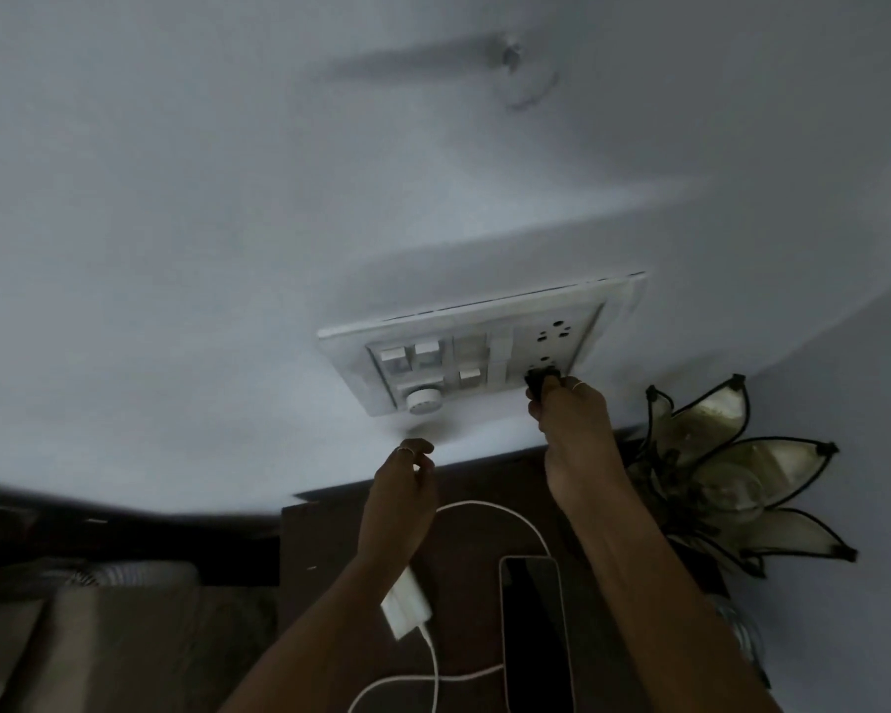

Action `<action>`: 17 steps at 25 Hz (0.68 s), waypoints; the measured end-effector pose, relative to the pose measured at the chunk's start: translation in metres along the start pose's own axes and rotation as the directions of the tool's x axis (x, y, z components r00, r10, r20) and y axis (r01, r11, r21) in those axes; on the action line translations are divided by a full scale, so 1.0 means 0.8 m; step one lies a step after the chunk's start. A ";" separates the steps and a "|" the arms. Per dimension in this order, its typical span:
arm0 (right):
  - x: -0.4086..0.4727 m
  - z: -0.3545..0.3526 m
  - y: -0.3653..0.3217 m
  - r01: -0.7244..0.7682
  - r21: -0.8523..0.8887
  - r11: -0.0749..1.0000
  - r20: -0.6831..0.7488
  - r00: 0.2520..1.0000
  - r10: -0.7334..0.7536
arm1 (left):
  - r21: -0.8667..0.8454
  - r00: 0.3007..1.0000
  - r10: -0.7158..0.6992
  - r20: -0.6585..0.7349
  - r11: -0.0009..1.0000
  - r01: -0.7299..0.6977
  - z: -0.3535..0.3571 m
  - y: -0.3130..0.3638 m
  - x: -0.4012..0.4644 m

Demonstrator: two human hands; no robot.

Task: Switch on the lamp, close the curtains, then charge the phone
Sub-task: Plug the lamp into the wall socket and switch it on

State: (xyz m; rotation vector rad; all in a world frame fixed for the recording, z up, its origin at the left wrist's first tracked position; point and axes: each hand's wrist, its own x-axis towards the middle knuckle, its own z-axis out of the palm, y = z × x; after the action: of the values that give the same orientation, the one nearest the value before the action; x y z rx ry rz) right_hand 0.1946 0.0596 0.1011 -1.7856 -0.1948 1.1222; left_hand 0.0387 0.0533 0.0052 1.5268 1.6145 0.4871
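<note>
My right hand pinches a black plug at the lower socket of the white switch panel on the wall. My left hand hovers below the panel with fingers loosely curled, holding nothing. A flower-shaped glass lamp stands unlit at the right on the dark wooden bedside table. The phone lies face up, screen dark, on the table. A white charger adapter with its white cable lies beside the phone, partly under my left forearm.
The panel carries several rocker switches, a round regulator knob and an upper socket. A bed with light bedding lies at the lower left. The room is dim. Plain wall fills the upper view.
</note>
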 end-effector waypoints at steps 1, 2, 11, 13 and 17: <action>-0.002 -0.004 0.000 0.011 -0.010 1.000 0.026 1.000 -0.011 | -0.012 1.000 -0.007 -0.015 1.000 0.007 -0.004 0.002 -0.004; -0.006 -0.006 -0.002 0.029 -0.029 0.999 0.049 0.998 -0.028 | -0.028 1.000 -0.014 -0.028 1.000 0.013 -0.007 0.003 -0.009; -0.107 -0.002 0.026 0.200 0.103 0.974 0.152 0.965 -0.214 | -0.077 0.996 0.018 -0.088 0.997 -0.025 -0.031 0.014 -0.046; -0.104 0.008 0.022 -0.016 0.193 0.981 0.273 0.961 -0.038 | -0.074 0.995 0.026 -0.101 0.997 -0.033 -0.037 0.015 -0.050; -0.108 0.013 0.007 -0.203 0.372 0.906 0.312 0.946 0.084 | -0.069 0.993 0.021 -0.118 0.997 -0.030 -0.049 0.013 -0.059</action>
State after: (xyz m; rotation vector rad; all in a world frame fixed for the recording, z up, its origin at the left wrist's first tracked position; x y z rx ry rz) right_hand 0.1366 0.0143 0.1472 -1.2835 0.0003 1.4183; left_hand 0.0104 0.0209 0.0502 1.4917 1.6506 0.6520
